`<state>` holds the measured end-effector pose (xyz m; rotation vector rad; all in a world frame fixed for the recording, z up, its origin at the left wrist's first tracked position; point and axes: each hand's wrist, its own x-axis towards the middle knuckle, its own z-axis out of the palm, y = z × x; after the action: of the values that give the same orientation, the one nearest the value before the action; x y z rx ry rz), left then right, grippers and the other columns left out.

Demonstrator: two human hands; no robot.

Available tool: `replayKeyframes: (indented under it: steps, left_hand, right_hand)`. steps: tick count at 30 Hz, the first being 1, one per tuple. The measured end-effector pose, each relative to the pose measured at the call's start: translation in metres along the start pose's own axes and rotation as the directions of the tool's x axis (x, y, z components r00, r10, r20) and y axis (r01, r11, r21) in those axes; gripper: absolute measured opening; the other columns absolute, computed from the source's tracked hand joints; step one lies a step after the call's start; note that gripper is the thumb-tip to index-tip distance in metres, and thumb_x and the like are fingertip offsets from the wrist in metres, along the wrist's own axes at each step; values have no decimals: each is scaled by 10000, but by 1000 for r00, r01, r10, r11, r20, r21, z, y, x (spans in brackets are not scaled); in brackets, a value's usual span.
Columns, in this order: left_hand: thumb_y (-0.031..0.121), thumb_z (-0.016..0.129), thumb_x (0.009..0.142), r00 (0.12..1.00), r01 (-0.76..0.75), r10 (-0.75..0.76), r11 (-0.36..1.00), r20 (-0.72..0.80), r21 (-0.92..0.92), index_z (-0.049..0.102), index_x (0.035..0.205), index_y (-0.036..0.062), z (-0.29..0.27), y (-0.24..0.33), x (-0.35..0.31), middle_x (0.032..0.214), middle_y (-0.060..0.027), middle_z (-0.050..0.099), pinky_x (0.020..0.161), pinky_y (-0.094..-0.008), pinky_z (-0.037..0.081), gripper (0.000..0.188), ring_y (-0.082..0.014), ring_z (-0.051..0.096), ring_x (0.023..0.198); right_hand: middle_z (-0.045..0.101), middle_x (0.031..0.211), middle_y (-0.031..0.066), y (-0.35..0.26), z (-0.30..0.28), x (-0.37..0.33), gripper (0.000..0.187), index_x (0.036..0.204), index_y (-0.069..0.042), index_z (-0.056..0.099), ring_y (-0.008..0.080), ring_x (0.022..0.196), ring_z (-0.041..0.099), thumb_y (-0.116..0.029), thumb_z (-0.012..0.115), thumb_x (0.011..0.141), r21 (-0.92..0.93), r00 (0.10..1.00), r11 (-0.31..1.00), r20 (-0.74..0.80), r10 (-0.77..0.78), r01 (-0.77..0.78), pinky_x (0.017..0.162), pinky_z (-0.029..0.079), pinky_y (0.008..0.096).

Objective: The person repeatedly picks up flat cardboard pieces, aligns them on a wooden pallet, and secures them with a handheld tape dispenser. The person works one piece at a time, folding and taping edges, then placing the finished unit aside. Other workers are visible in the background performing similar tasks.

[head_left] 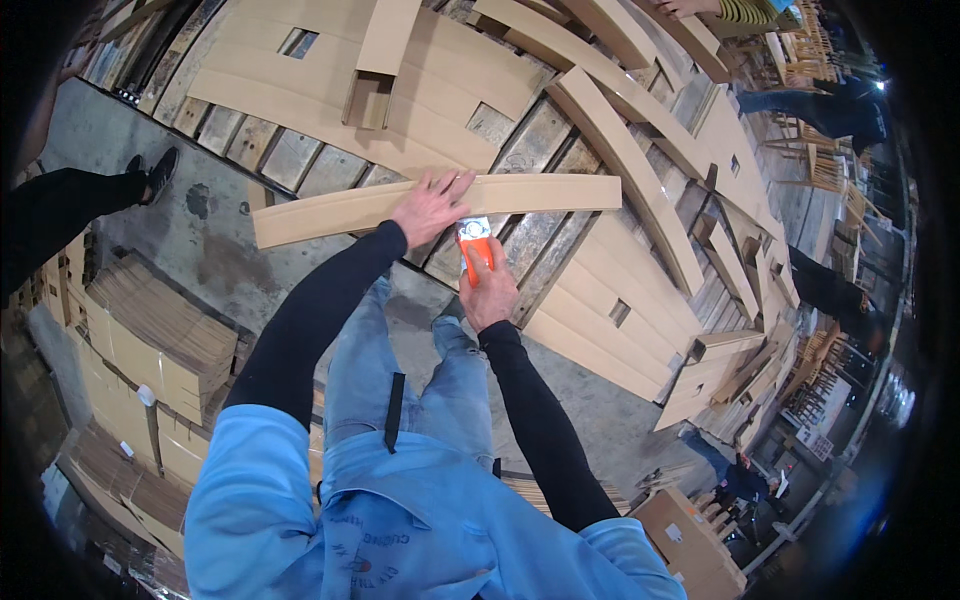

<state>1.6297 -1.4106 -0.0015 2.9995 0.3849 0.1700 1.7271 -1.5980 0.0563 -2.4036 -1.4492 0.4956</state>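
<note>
A long folded cardboard channel (340, 212) lies crosswise in front of me, over the near edge of the slatted wooden surface. My left hand (432, 208) rests on its middle, fingers stretched out towards its far edge. Just below the channel, my right hand (488, 292) is closed round an orange hand tool with a silver metal head (474, 250). The head is at the channel's near edge, beside my left hand; whether it touches is hard to see, and so is the tool's exact kind.
Flat cardboard sheets with cut-outs (270, 75) and more folded channels (640, 180) cover the wooden slats (530, 150). Cardboard stacks (165, 330) stand at lower left. A person's dark shoe (160, 175) is on the concrete floor; another person's hand (685, 8) is at top right. Wooden chairs (825, 165) stand beyond.
</note>
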Motion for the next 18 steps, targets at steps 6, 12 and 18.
replayKeyframes:
  steps: [6,12,18]
  left_hand:
    - [137,748,699,930,273,-111,847,351,-457,630,1149,42,-15,-31,27,1431,-228,481,1039,-500,450,475,-393,529,1262]
    - [350,811,734,882,461,-283,685,377,-565,513,1371,6,-6,-40,1,1533,-185,426,1116,-449,402,783,-385,489,1331]
    - [376,817,715,942,333,-324,937,90,-108,557,1263,103,-6,2,-28,1410,-92,484,988,-473,405,665,-277,490,1262]
  right_hand:
    - [521,1425,151,-13,-17,17,475,1219,-136,699,362,1045,664,-112,722,746,71,995,995,-83,-64,70,874,554,432]
    - [541,1384,131,-31,-26,60,441,1176,-121,714,361,902,678,-113,724,735,54,997,995,-22,-77,78,834,559,455]
    - [519,1407,169,-28,-26,56,467,1195,-101,702,383,983,672,-101,739,730,89,998,994,17,-64,62,866,552,461]
